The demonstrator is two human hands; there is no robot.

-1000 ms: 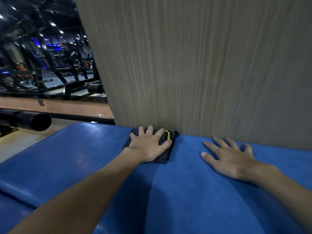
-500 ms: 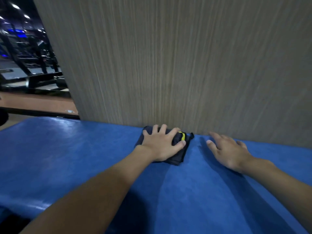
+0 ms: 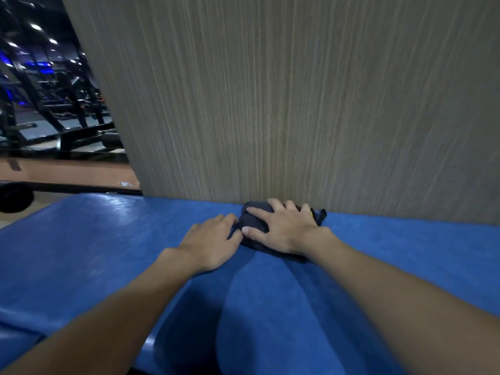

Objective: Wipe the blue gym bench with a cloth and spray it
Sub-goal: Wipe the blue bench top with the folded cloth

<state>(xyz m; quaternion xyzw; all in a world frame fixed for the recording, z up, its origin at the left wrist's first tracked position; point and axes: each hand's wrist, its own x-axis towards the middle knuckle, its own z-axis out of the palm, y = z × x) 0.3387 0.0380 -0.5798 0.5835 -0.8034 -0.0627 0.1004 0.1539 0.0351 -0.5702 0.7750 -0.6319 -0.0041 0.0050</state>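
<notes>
The blue padded gym bench (image 3: 108, 253) fills the lower half of the view. A dark folded cloth (image 3: 253, 221) lies on it, right against the foot of the wood-grain wall panel. My right hand (image 3: 286, 230) presses flat on the cloth with its fingers spread. My left hand (image 3: 213, 239) lies flat on the bench just left of the cloth, its fingertips touching the cloth's left edge. No spray bottle is in view.
A tall wood-grain wall panel (image 3: 270, 104) rises straight behind the bench. To the left, black gym machines (image 3: 54, 117) stand under dim lights. A black padded roller (image 3: 13, 197) pokes in beside the bench's left end.
My right hand has moved left onto the cloth. My left hand has slid off the cloth and now rests on the bench at its left edge.
</notes>
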